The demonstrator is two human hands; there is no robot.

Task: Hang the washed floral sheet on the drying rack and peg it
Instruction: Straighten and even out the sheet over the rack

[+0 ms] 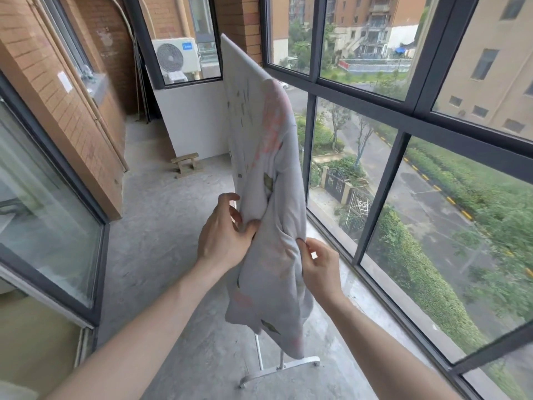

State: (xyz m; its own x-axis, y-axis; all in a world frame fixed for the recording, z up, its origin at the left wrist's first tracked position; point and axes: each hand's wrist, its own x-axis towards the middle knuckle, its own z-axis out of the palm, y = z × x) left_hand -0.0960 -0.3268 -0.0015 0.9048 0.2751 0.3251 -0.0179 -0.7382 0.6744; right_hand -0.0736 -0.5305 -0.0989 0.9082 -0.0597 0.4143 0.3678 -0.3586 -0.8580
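Observation:
The floral sheet [268, 174], pale grey with pink and green prints, hangs over the top of the white drying rack [279, 370], which runs away from me beside the window. Only the rack's foot and lower poles show below the cloth. Near me the sheet is bunched into thick folds. My left hand [223, 235] grips a fold on the left side with thumb and fingers. My right hand [318, 269] pinches the bunched edge on the right. No pegs are in sight.
The balcony has a bare concrete floor [161, 241]. Dark-framed windows [383, 174] close off the right side and a glass sliding door [52, 203] stands at the left. A small wooden stool [186, 164] sits by the low white wall at the far end.

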